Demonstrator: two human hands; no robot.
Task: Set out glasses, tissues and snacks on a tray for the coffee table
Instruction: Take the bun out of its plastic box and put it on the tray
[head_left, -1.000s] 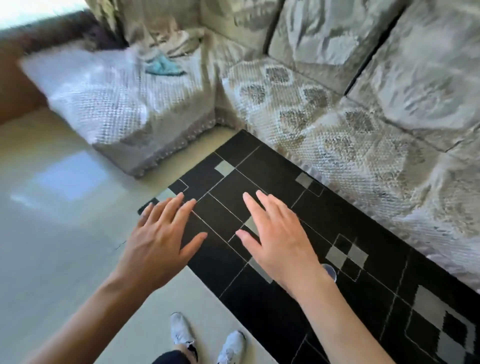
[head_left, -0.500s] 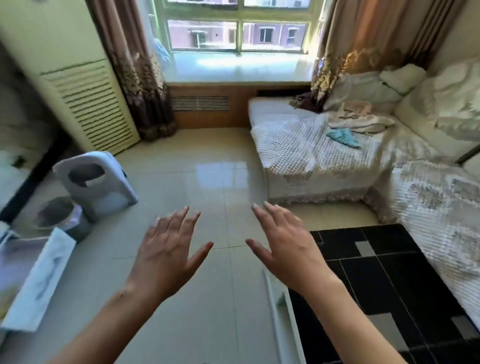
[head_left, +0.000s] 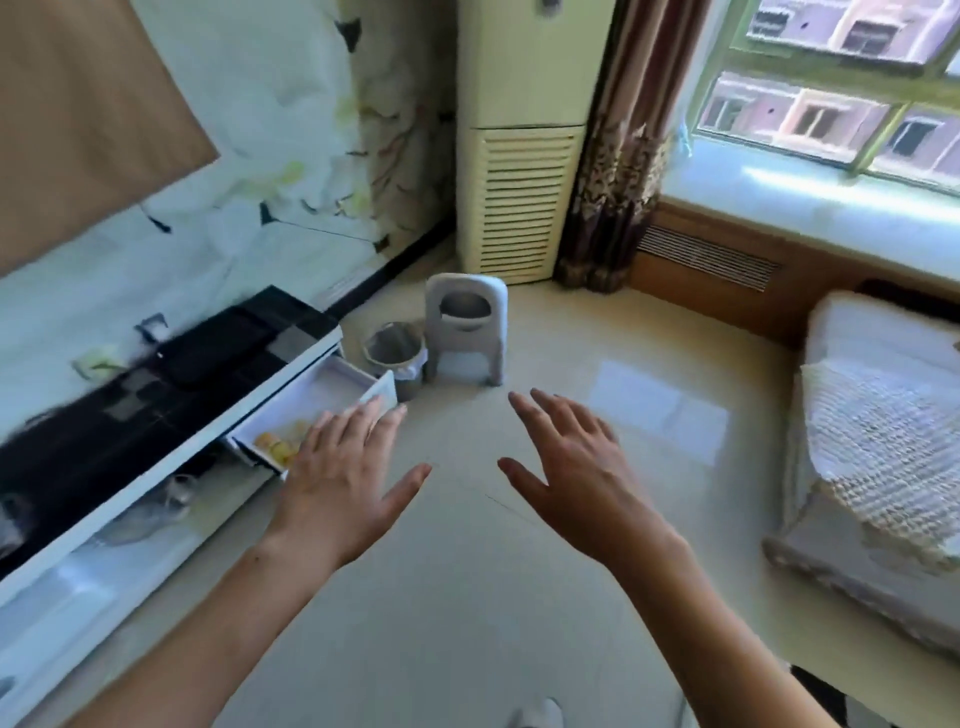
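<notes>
My left hand (head_left: 343, 478) and my right hand (head_left: 576, 473) are held out in front of me above the tiled floor, palms down, fingers spread, holding nothing. A white drawer (head_left: 332, 395) stands pulled out of the low black-topped TV cabinet (head_left: 171, 364) at the left. Yellow and orange snack packets (head_left: 275, 444) lie in its near end, just left of my left hand's fingers. No tray, glasses or tissues are in sight.
A grey waste bin (head_left: 395, 356) and a small white appliance (head_left: 467, 332) stand on the floor beyond the drawer. A tall cream air-conditioner unit (head_left: 524, 197) and a patterned curtain (head_left: 618, 171) fill the corner. The covered sofa (head_left: 878, 431) runs along the right.
The view has swung left, from the black rug and sofa, past the window, to the TV cabinet with its open drawer. Both hands stay spread and empty in front of me.
</notes>
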